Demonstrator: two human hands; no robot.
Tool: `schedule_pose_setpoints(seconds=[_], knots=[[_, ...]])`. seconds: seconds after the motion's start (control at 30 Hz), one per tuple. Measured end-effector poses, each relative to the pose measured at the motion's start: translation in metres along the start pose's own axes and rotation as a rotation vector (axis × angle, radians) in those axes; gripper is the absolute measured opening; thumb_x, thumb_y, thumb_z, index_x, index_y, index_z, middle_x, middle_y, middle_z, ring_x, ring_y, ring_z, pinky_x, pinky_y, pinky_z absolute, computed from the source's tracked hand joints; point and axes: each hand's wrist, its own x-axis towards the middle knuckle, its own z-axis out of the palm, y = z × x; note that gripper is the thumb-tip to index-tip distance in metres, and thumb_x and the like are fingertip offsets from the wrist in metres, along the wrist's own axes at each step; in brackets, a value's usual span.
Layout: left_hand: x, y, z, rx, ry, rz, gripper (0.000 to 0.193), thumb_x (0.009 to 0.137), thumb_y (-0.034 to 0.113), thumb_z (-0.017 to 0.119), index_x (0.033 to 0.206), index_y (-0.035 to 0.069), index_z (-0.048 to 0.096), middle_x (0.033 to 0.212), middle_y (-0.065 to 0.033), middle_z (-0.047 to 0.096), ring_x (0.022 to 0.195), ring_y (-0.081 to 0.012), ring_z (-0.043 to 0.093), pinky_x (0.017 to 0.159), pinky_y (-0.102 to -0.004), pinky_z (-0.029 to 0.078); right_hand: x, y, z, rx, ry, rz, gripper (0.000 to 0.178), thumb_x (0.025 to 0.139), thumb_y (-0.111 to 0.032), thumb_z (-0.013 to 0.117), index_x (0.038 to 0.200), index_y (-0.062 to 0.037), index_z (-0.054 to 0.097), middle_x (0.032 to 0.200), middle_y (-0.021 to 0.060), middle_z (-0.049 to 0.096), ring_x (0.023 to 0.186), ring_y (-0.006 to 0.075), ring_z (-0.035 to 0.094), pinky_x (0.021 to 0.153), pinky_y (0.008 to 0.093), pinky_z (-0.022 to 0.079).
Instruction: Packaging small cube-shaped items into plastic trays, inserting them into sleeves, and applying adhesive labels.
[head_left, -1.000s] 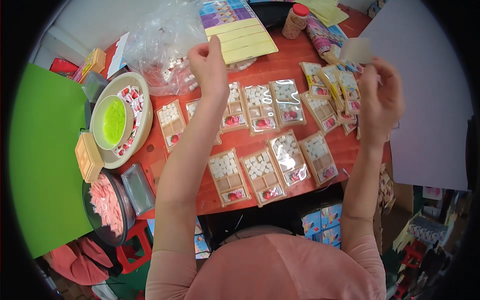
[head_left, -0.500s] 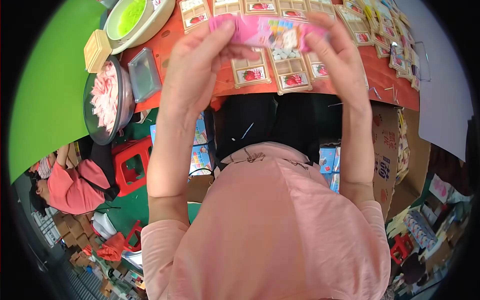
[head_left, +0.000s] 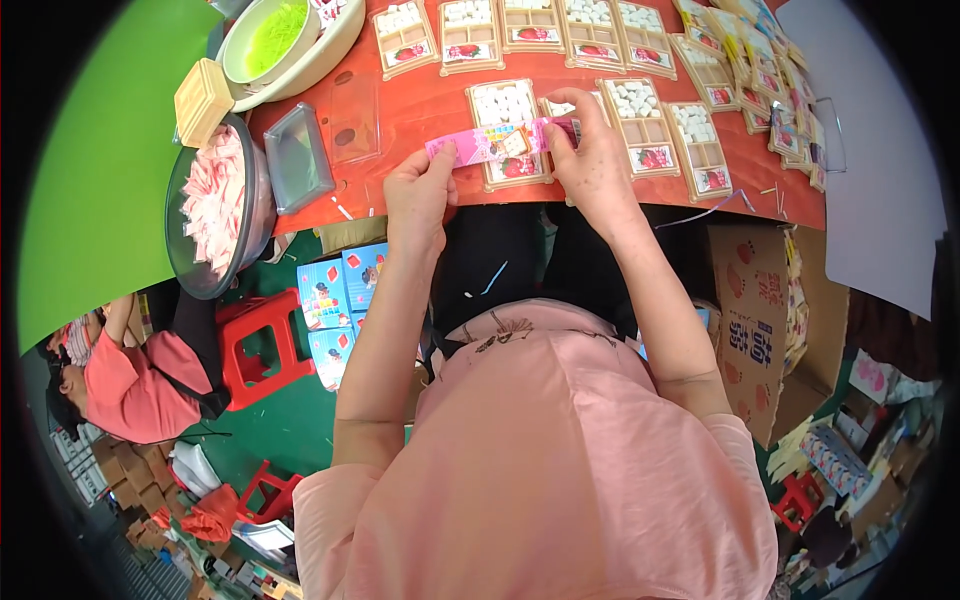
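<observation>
Between my two hands a pink printed strip (head_left: 490, 146), seemingly a packaging sleeve or wrapper, is stretched level over the table's near part. My left hand (head_left: 421, 192) pinches its left end between thumb and fingers. At the other end my right hand (head_left: 592, 165) grips it, thumb below and fingers curled over the top. Beneath and behind the strip lies a compartment tray (head_left: 503, 102) with white pieces and a strawberry-printed card, partly covered. A similar tray (head_left: 640, 128) rests just right of my right hand, and another tray (head_left: 700, 150) beyond that.
Several more trays (head_left: 466, 38) line the far side of the red table (head_left: 420, 110). Wrapped packs (head_left: 775, 70) pile up at right. On the left stand a clear plastic box (head_left: 298, 160), a bowl of pink strips (head_left: 240, 200) and a basin (head_left: 335, 50). An open carton (head_left: 765, 330) is below right.
Both hands have come down toward me with the pink strip and drawn closer together. More of the trays behind it now shows.
</observation>
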Motion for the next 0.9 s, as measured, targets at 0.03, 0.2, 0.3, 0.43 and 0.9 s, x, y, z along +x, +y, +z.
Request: schedule_pose_setpoints(seconds=[0.03, 0.2, 0.3, 0.43, 0.9], knots=[[0.001, 0.003, 0.001, -0.003, 0.0, 0.001, 0.022, 0.096, 0.021, 0.067, 0.084, 0.003, 0.068, 0.06, 0.0008, 0.054, 0.052, -0.007, 0.048, 0.05, -0.0218, 0.038, 0.002, -0.003, 0.002, -0.003, 0.0, -0.002, 0.032, 0.093, -0.008, 0.063, 0.124, -0.0109, 0.054, 0.097, 0.0201, 0.068, 0.067, 0.0254, 0.067, 0.062, 0.0365, 0.052], [0.001, 0.014, -0.007, -0.146, -0.054, 0.019, 0.019, 0.097, 0.02, 0.065, 0.097, 0.001, 0.068, 0.075, -0.0026, 0.064, 0.058, -0.0082, 0.055, 0.052, -0.0211, 0.042, 0.01, -0.009, 0.016, -0.09, 0.117, -0.347, 0.033, 0.094, -0.004, 0.06, 0.126, -0.0092, 0.054, 0.093, 0.0209, 0.068, 0.082, 0.0318, 0.07, 0.071, 0.0383, 0.056], [0.0, 0.021, -0.011, -0.3, -0.064, 0.108, 0.019, 0.097, 0.019, 0.064, 0.101, 0.001, 0.066, 0.086, -0.0057, 0.068, 0.066, -0.011, 0.062, 0.054, -0.0226, 0.047, 0.02, -0.015, 0.029, 0.122, 0.049, -0.158, 0.032, 0.095, -0.005, 0.059, 0.127, -0.0072, 0.054, 0.108, 0.0174, 0.066, 0.083, 0.0242, 0.071, 0.067, 0.0327, 0.058], [0.005, 0.03, -0.02, -0.301, -0.036, 0.112, 0.02, 0.098, 0.019, 0.063, 0.104, 0.0, 0.064, 0.091, -0.0071, 0.069, 0.07, -0.0138, 0.066, 0.055, -0.0245, 0.05, 0.036, -0.021, 0.043, 0.549, -0.041, 0.14, 0.035, 0.096, -0.006, 0.059, 0.13, -0.0063, 0.05, 0.111, 0.0114, 0.061, 0.077, 0.016, 0.069, 0.057, 0.0248, 0.056], [-0.007, 0.002, -0.068, -0.364, 0.009, -0.012, 0.02, 0.096, 0.02, 0.065, 0.104, 0.002, 0.065, 0.089, -0.0073, 0.07, 0.072, -0.0149, 0.068, 0.055, -0.0247, 0.051, 0.008, -0.03, 0.082, 0.439, -0.093, 0.174, 0.039, 0.094, -0.004, 0.061, 0.132, -0.0072, 0.049, 0.109, 0.0103, 0.061, 0.067, 0.012, 0.066, 0.055, 0.0241, 0.056]])
